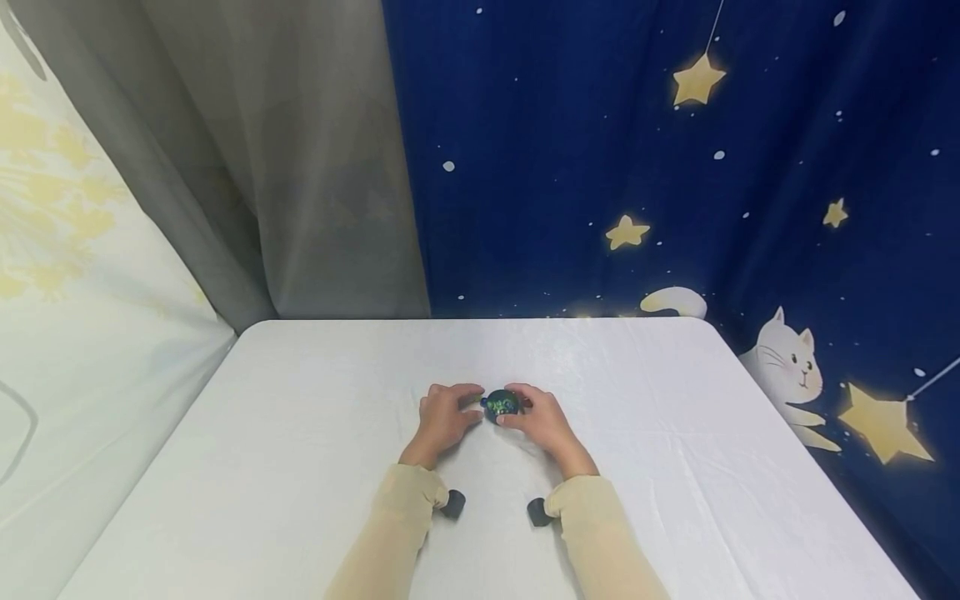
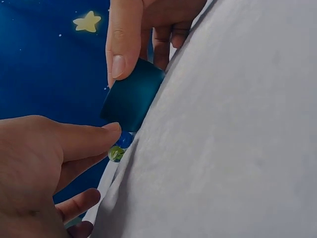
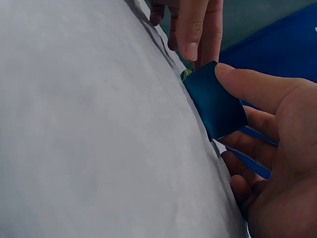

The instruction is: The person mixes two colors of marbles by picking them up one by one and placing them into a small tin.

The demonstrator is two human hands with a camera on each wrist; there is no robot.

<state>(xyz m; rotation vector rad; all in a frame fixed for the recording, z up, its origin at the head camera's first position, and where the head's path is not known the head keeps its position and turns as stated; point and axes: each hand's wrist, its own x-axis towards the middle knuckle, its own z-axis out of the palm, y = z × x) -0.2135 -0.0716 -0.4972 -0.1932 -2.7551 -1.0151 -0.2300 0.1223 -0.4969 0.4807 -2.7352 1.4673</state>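
Observation:
A small round tin with a green patterned top and smooth teal sides stands on the white tabletop. My right hand grips it from the right, thumb on the near side and fingers behind. At its left side lie a blue marble and a green swirled marble. My left hand is beside these marbles, its thumb and forefinger reaching either side of them toward the tin. In the left wrist view, the left thumb tip is right at the tin's edge and partly covers the marbles.
A white cloth covers the table, with light creases. Behind the table hang a grey curtain and a dark blue curtain printed with stars and a cat. Small black wrist cameras stick out at both cuffs.

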